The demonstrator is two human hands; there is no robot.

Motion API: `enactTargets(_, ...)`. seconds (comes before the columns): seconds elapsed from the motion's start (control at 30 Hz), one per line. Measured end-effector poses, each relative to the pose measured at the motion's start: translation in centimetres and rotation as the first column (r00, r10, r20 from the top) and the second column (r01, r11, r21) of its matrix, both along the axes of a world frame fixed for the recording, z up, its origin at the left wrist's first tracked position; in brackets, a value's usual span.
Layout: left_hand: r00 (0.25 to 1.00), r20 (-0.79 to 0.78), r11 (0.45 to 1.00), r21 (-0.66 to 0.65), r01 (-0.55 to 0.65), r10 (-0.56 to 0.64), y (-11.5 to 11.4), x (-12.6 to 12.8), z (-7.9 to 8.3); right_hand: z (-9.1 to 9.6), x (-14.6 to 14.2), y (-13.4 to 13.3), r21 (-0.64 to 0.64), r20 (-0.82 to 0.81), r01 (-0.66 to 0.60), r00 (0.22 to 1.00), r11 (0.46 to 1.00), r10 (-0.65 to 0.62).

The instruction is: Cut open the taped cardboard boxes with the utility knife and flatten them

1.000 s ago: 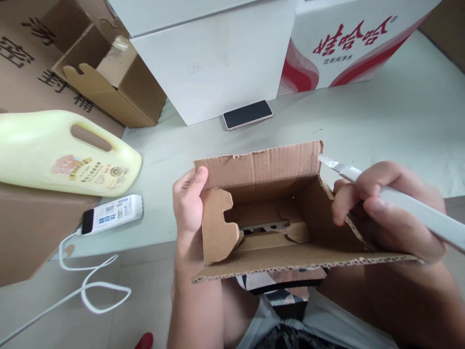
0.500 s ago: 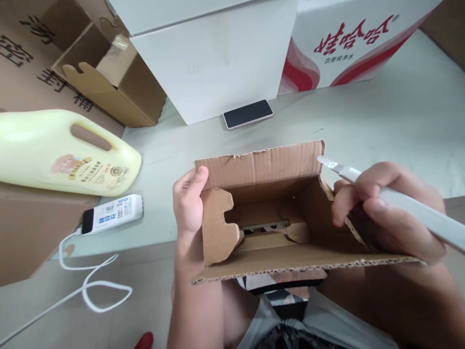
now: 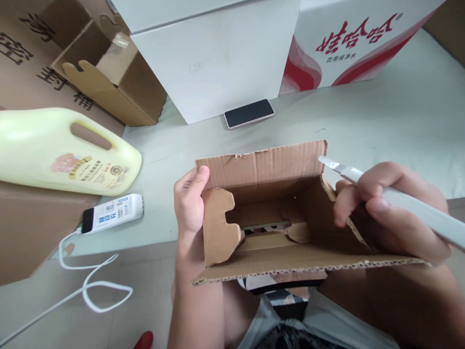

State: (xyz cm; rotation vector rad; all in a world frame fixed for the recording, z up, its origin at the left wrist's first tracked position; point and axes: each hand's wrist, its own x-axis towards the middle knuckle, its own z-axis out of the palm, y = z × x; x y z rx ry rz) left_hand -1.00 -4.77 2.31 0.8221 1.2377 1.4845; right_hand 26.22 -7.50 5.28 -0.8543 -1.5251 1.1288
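Observation:
An open brown cardboard box (image 3: 261,169) is held up in front of me, its cut edges ragged. My left hand (image 3: 191,196) grips the box's left side, thumb resting on the corner by the far flap. A notched flap (image 3: 220,228) folds inward beside that hand. In my right hand (image 3: 394,208) is a craft knife (image 3: 350,173) with a long pale handle and a narrow metal blade. The blade tip lies at the right end of the far flap; whether it touches is hard to tell. The right hand's lower fingers are around the box's right edge, partly hidden.
A phone (image 3: 249,114) lies on the pale cloth-covered table, against a white box (image 3: 218,68). Right of it is a red-and-white carton (image 3: 337,48). On the left are a cream jug (image 3: 69,150), a white device (image 3: 112,213) with a cable (image 3: 87,283), and an open brown box (image 3: 109,92).
Hardly anything differs. The box, both hands and the knife have shifted very slightly to the right in view.

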Motion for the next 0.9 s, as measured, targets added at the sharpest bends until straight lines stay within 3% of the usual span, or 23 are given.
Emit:
enactTargets(0.47,1.0,-0.003,1.0,-0.005,0.004,-0.004,0.02,0.07,0.1,0.13,-0.33,0.06,-0.009,-0.051,0.037,0.998,0.999,-0.038)
enactTargets(0.9,0.999,-0.03,1.0,0.006,0.014,-0.014,-0.13,-0.28,-0.38,0.0,0.15,-0.14,-0.056,-0.03,-0.01,1.0,0.998,0.008)
